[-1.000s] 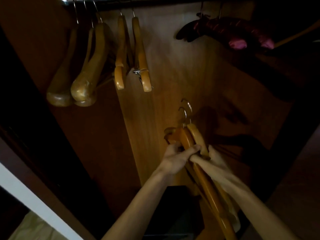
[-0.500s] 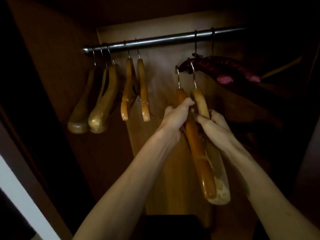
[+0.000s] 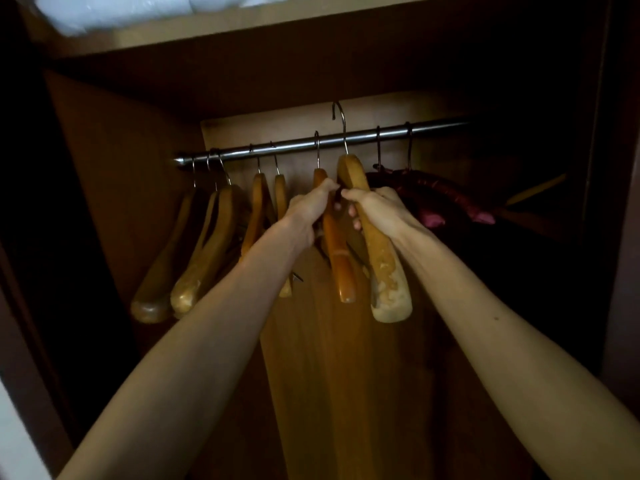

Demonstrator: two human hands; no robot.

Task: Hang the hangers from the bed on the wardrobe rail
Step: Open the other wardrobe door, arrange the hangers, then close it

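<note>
Left hand (image 3: 308, 211) grips darker hanger (image 3: 337, 251), hook on rail (image 3: 346, 138). Right hand (image 3: 379, 211) grips pale hanger (image 3: 381, 265), hook above rail; misjudged lowering risks a drop.

No sleeves are being worn: both forearms are being shown bare, with no rings or watch visible.

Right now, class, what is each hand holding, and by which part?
Left hand: darker orange wooden hanger, at its neck. Right hand: paler worn wooden hanger, just below its neck.
</note>
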